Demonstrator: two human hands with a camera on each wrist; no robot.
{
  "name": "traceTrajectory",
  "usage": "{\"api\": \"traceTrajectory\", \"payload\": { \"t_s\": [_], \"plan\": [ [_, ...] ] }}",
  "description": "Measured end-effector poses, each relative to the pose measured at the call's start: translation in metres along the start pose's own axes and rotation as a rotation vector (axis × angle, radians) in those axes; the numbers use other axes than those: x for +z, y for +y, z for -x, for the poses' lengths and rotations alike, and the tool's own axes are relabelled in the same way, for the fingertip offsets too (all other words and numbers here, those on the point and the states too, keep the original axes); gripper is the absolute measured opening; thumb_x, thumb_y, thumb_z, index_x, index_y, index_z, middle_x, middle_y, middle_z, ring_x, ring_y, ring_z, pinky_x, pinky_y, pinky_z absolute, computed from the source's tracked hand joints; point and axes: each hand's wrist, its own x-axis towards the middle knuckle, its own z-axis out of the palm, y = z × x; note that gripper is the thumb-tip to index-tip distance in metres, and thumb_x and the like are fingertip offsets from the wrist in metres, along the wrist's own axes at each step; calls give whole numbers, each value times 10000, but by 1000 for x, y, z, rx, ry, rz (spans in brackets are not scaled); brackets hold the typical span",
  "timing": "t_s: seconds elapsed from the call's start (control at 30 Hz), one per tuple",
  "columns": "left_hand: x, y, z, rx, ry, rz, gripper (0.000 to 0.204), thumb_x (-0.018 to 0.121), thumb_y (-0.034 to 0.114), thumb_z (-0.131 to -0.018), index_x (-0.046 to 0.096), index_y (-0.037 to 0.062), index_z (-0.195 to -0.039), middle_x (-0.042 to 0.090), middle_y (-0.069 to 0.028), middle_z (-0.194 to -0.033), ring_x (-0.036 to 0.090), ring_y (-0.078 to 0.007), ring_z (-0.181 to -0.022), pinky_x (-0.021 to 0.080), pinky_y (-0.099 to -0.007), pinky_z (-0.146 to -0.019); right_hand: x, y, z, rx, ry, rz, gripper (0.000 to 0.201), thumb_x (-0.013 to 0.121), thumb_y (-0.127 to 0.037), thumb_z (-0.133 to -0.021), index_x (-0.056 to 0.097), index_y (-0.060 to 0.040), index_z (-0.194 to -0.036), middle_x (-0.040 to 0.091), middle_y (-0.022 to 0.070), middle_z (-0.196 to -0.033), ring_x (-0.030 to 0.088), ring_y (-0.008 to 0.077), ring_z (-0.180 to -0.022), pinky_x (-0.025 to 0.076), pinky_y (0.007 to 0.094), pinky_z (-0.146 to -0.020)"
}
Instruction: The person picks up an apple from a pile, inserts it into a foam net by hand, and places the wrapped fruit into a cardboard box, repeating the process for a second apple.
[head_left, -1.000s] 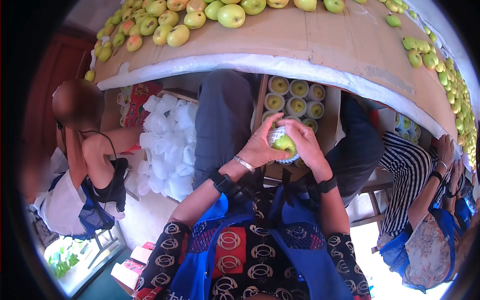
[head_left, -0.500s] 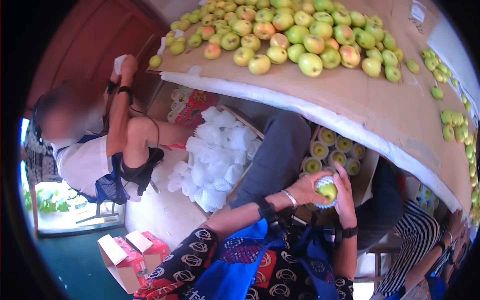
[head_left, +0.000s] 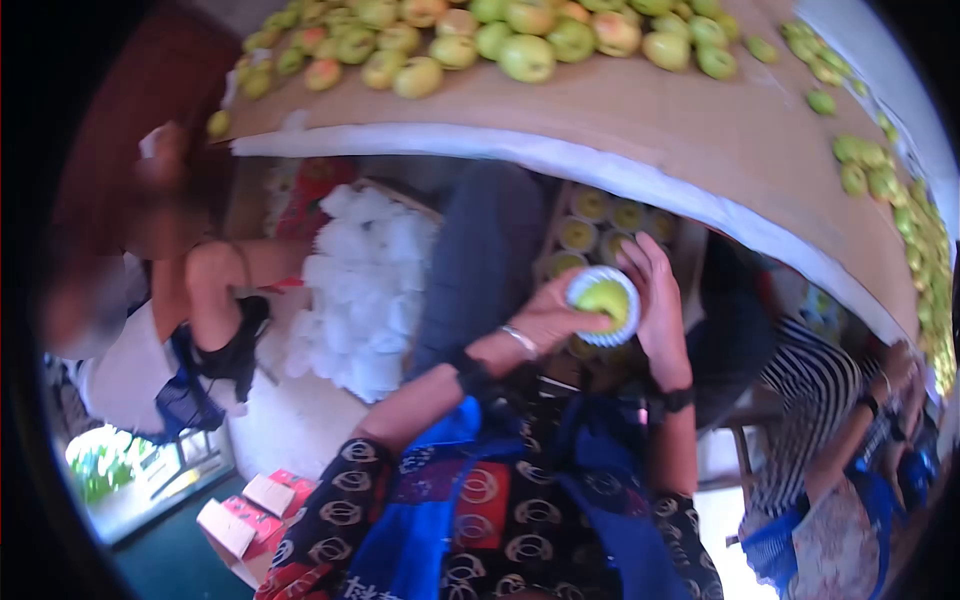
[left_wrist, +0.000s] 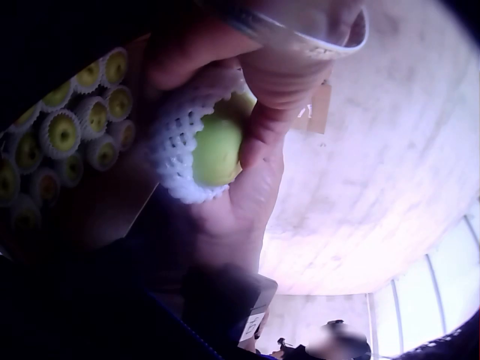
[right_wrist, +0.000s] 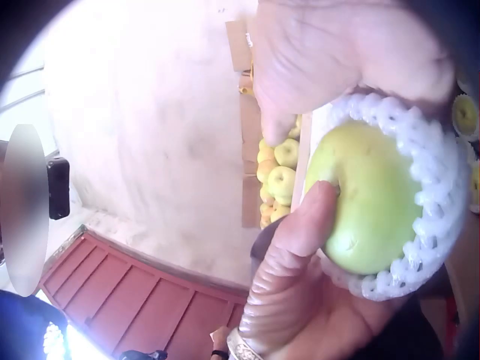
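Note:
In the head view my left hand (head_left: 555,312) grips a green apple (head_left: 603,296) in a white foam net (head_left: 630,318), the thumb lying over the bare fruit. The net's scalloped rim circles the apple, which bulges out of the opening. Close against its right side stands my right hand (head_left: 660,315), fingers extended upward. In the right wrist view the left thumb (right_wrist: 304,225) presses near the apple's stem end, and the right palm is beside the net. The left wrist view shows the apple (left_wrist: 219,146) between both hands.
Netted apples (head_left: 578,236) fill a box below my hands. A heap of foam nets (head_left: 365,290) lies left of my leg. Loose apples (head_left: 527,58) cover the cardboard-topped table (head_left: 640,115) ahead. Other people sit on both sides; small red boxes (head_left: 255,525) stand at lower left.
The head view swung left and then partly back. The apple's net opening now faces up toward me. My right fingers have straightened from the apple while my left hand keeps its grip.

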Motion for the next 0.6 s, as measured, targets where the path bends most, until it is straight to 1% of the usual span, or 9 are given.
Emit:
{"api": "traceTrajectory", "payload": {
  "t_s": [0.03, 0.1, 0.13, 0.23, 0.4, 0.47, 0.5, 0.57, 0.6],
  "plan": [
    [2, 3, 0, 63, 13, 46, 625, 711, -45, -668, 431, 43, -1220, 552, -61, -1106, 541, -165, -1035, 446, -323, -909, -3, -1, -2, -4, 127, -97, 516, 354, -391, -942, 340, -24, -1305, 445, 171, -1257, 429, 241, -1163, 326, 353, -981],
    [1, 7, -1, 67, 96, 86, 627, 705, -54, -672, 427, 39, -1226, 547, -55, -1107, 539, -168, -1031, 443, -324, -908, -1, -2, 8, -29, 233, -194, 451, 380, -320, -942, 370, -19, -1277, 454, 136, -1255, 419, 224, -1177, 309, 366, -992],
    [-1, 6, -4, 77, 101, 77, 627, 705, -54, -673, 425, 41, -1226, 544, -52, -1106, 536, -167, -1029, 441, -322, -907, 10, -4, 14, -16, 283, -152, 424, 369, -303, -943, 392, -17, -1255, 459, 124, -1249, 421, 219, -1182, 326, 358, -980],
    [1, 1, -4, 103, 106, 81, 623, 704, -50, -678, 422, 48, -1224, 536, -50, -1110, 528, -164, -1032, 437, -316, -904, 32, 22, 20, -130, 228, -14, 385, 385, -288, -945, 457, -3, -1193, 502, 94, -1166, 475, 158, -1075, 372, 280, -914],
    [4, 0, -2, 108, 129, 66, 641, 717, -50, -670, 416, 57, -1225, 519, -53, -1131, 503, -164, -1065, 424, -333, -913, 46, 30, 15, -160, 274, -9, 381, 392, -307, -947, 501, 3, -1138, 552, 57, -1031, 505, 109, -934, 406, 249, -836],
    [8, -1, 2, 94, 151, 97, 517, 670, 121, -780, 418, 78, -1230, 516, -53, -1153, 500, -180, -1081, 420, -376, -912, 40, 31, 11, -115, 223, -27, 381, 394, -312, -946, 516, 6, -1117, 555, 49, -1001, 505, 104, -923, 406, 246, -828],
    [4, 0, 2, 95, 155, 99, 517, 670, 121, -780, 418, 78, -1230, 516, -53, -1153, 500, -180, -1081, 420, -376, -912, 38, 32, 10, -112, 220, -26, 381, 394, -312, -946, 516, 6, -1117, 555, 49, -1001, 505, 104, -923, 406, 246, -828],
    [-5, 2, -2, -175, 29, 523, 428, 531, 339, -877, 434, 103, -1221, 509, -51, -1190, 492, -197, -1105, 415, -417, -910, 34, 34, 12, -109, 235, 21, 378, 392, -305, -947, 517, 10, -1114, 554, 57, -1013, 503, 108, -935, 398, 249, -842],
    [0, 4, -1, -146, 127, 415, 459, 402, 463, -904, 456, 123, -1206, 519, -46, -1197, 510, -209, -1093, 427, -437, -891, 35, 36, 12, -109, 237, 33, 384, 381, -303, -949, 511, 16, -1121, 550, 70, -1029, 501, 122, -950, 389, 255, -859]
  ]
}}
